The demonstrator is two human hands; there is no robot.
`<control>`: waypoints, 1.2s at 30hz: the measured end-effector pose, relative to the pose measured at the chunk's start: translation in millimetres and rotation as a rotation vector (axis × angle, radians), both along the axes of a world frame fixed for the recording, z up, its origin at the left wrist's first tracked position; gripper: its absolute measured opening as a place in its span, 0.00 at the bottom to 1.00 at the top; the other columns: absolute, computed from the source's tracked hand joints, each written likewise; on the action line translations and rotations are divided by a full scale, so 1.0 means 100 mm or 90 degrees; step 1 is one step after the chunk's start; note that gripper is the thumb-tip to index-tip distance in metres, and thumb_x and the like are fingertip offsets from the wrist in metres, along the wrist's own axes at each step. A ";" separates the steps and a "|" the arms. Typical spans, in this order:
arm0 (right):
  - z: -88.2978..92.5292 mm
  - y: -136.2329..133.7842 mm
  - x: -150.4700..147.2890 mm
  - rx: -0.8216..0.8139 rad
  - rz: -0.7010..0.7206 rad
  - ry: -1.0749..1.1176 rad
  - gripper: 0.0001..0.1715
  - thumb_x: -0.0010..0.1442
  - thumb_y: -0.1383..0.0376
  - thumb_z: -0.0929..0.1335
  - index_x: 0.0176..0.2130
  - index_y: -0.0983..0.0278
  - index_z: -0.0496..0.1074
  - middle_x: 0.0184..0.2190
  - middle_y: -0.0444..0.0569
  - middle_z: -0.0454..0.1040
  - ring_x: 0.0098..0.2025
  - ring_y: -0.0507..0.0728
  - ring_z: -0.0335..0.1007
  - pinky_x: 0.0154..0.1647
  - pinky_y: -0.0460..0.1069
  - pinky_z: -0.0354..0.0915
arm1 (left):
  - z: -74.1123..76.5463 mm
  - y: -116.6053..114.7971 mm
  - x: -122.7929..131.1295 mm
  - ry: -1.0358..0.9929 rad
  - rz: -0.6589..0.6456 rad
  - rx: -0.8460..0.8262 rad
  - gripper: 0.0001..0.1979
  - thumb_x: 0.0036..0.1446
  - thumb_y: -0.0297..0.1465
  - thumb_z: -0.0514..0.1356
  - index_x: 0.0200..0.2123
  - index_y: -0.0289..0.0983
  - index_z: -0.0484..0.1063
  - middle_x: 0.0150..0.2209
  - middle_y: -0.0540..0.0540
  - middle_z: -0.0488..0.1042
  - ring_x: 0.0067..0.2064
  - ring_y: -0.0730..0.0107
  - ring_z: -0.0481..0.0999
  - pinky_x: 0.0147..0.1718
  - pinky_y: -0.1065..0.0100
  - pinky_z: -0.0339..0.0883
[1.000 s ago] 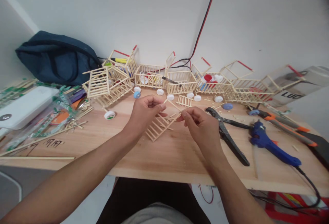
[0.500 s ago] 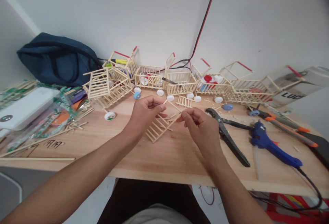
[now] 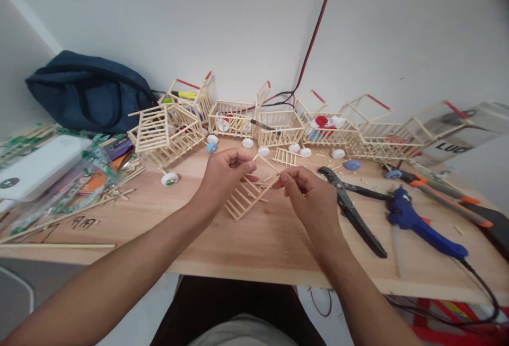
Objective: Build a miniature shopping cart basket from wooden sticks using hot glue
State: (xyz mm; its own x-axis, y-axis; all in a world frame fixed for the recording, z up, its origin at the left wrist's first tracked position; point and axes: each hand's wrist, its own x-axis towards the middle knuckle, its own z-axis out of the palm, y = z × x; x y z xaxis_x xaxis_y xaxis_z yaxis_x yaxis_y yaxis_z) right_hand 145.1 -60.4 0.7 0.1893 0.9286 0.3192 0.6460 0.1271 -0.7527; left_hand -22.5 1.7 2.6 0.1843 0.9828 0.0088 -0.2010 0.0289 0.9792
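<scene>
Over the middle of the wooden table [image 3: 254, 245], my left hand [image 3: 225, 176] pinches a thin wooden stick [image 3: 267, 162] between thumb and fingers. My right hand [image 3: 312, 192] is closed in a pinch on the stick's other end. Just below the hands a ladder-shaped frame of sticks [image 3: 246, 197] lies on the table; whether the held stick touches it I cannot tell. Along the wall behind stands a row of stick-built carts [image 3: 278, 123] with red handles, with bottle caps [image 3: 212, 147] scattered in front of them.
Black pliers [image 3: 352, 211] and a blue glue gun [image 3: 421, 221] with its cable lie to the right, with an orange-handled tool [image 3: 437, 189] beyond. At the left are a dark blue bag [image 3: 87, 91], a white box [image 3: 37, 163] and plastic packets of sticks [image 3: 79, 187]. A red and black cable [image 3: 314, 38] runs up the wall.
Both hands have stayed on the stick with only slight finger shifts. The view has dipped a little.
</scene>
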 end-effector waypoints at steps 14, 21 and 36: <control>-0.02 -0.03 -0.06 -0.003 -0.008 -0.002 0.13 0.63 0.59 0.65 0.31 0.62 0.74 0.25 0.42 0.77 0.23 0.50 0.65 0.28 0.46 0.57 | 0.00 0.00 0.00 0.090 0.041 0.070 0.05 0.46 0.29 0.65 0.27 0.33 0.74 0.26 0.50 0.75 0.28 0.74 0.74 0.33 0.68 0.74; -0.02 -0.02 -0.05 0.003 -0.020 0.000 0.13 0.63 0.59 0.65 0.31 0.62 0.74 0.25 0.43 0.78 0.23 0.50 0.67 0.28 0.46 0.58 | 0.03 -0.08 0.03 0.279 0.044 0.198 0.08 0.52 0.31 0.63 0.36 0.34 0.76 0.36 0.45 0.79 0.37 0.67 0.77 0.40 0.64 0.71; 0.00 0.00 -0.11 -0.001 -0.021 0.042 0.13 0.63 0.59 0.64 0.31 0.62 0.72 0.26 0.43 0.78 0.28 0.52 0.73 0.33 0.47 0.62 | -0.03 -0.17 0.09 0.540 0.083 0.443 0.19 0.52 0.33 0.65 0.46 0.35 0.64 0.41 0.43 0.70 0.43 0.61 0.72 0.41 0.59 0.68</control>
State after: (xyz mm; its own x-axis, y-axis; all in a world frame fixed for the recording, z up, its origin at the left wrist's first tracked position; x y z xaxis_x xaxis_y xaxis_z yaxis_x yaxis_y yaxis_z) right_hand 134.4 -60.6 0.4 0.2403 0.9218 0.3041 0.5986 0.1059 -0.7940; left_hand -13.2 -15.5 -0.6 0.2872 0.8248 0.4870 0.5824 -0.5540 0.5949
